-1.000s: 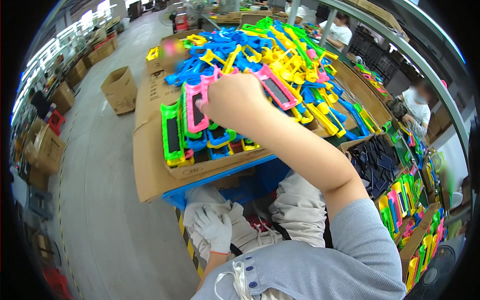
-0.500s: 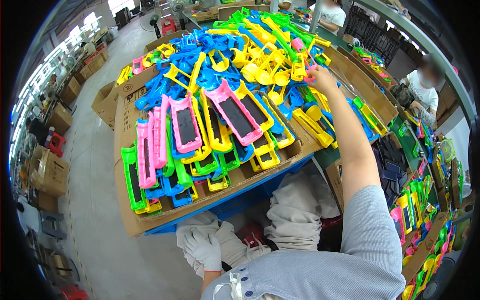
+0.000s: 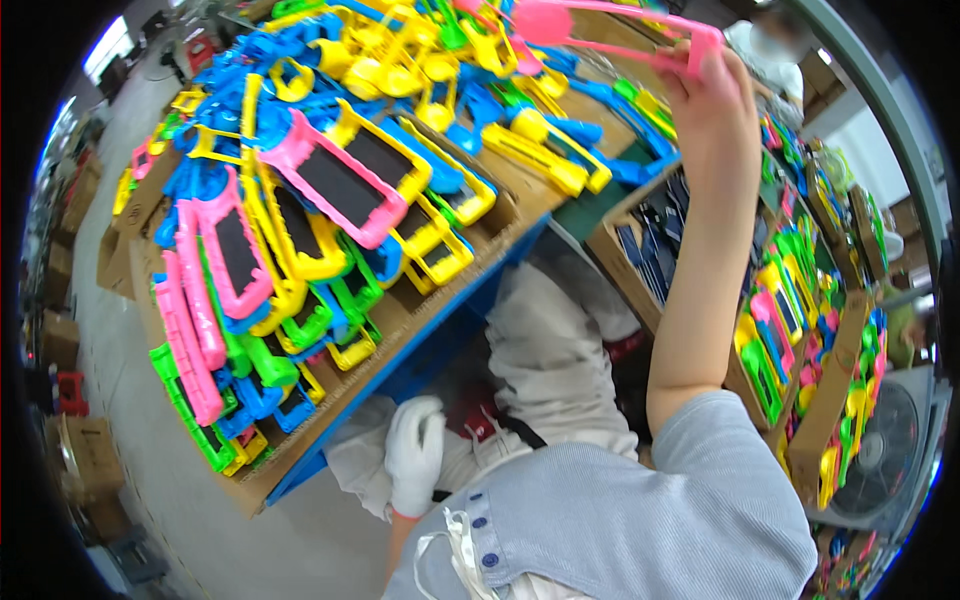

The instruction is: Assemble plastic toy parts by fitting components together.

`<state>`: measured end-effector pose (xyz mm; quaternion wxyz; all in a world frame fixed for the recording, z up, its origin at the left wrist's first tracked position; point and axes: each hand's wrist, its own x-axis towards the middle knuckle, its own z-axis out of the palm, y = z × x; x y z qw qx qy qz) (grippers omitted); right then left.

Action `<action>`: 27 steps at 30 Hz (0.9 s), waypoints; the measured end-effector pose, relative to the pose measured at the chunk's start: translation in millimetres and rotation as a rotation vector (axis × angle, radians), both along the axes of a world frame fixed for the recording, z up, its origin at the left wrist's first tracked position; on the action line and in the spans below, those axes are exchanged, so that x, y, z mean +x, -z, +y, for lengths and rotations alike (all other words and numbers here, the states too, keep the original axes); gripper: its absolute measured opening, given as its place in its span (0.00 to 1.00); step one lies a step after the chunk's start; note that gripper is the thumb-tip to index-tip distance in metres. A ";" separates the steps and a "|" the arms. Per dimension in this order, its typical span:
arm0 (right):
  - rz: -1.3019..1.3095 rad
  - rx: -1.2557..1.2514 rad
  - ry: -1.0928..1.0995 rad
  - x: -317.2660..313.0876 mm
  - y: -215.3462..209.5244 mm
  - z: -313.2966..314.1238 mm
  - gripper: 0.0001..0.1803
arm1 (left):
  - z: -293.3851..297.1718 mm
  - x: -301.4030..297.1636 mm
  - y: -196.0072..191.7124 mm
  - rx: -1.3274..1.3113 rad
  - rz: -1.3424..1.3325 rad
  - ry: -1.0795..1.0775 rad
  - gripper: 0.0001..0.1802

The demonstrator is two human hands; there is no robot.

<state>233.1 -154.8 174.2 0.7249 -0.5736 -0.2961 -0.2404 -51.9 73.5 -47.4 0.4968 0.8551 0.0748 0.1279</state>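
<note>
My right hand [image 3: 708, 85], bare, is raised at the upper right and grips one end of a long pink plastic toy frame [image 3: 545, 22]. The frame has a rounded cup-like end pointing left, over the far side of the pile. My left hand [image 3: 415, 452], in a white glove, is at my lap with its fingers loosely curled and nothing visible in them. To the left, rows of pink, yellow, green and blue frames with dark panels [image 3: 335, 188] lean in a cardboard tray [image 3: 400, 318]. Behind them is a heap of loose yellow and blue plastic parts [image 3: 385, 65].
A carton of dark flat panels [image 3: 650, 240] stands beyond my right knee. Further right are boxes of colourful parts [image 3: 770, 330] and a grey fan [image 3: 880, 440]. A blue crate [image 3: 400, 365] supports the tray. A co-worker [image 3: 768, 55] is at the far right.
My right hand has come up from the heap with the pink frame, moving right. My left hand's flat fingers have curled. The whole view has turned rightward.
</note>
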 end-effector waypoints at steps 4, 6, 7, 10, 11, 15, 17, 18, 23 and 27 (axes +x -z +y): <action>-0.550 -0.692 0.070 -129.0 37.2 10.1 0.11 | -2.4 50.4 -40.9 -0.963 0.131 0.711 0.40; -0.472 -0.862 -0.113 -162.7 45.6 12.1 0.09 | -28.9 68.6 -70.4 -1.260 0.025 0.752 0.51; -0.444 -0.898 -0.166 -171.7 52.8 15.7 0.10 | -34.6 80.7 -51.6 -1.315 -0.113 0.800 0.47; -0.381 -0.976 -0.153 -183.5 71.8 12.3 0.13 | -51.2 89.2 -112.2 -1.528 -0.139 0.718 0.35; -0.311 -0.911 -0.177 -180.8 72.1 7.3 0.14 | -49.0 83.6 -110.4 -1.437 -0.046 0.580 0.35; 0.190 -0.662 0.220 -127.8 82.0 -40.2 0.10 | -37.4 86.3 -95.4 -1.303 -0.030 0.530 0.36; 0.247 -1.007 0.524 -79.8 97.4 -75.9 0.12 | -37.9 85.7 -101.1 -1.219 -0.057 0.517 0.39; 0.282 -1.327 0.579 -60.4 99.4 -106.8 0.15 | -43.0 86.9 -106.3 -1.229 -0.040 0.530 0.39; 0.280 -1.715 0.485 -20.5 151.3 -130.0 0.24 | -45.9 87.2 -105.2 -1.534 -0.014 0.510 0.32; 0.460 -1.603 0.355 -26.4 149.7 -109.1 0.20 | -39.5 80.1 -83.4 -1.507 0.162 0.560 0.32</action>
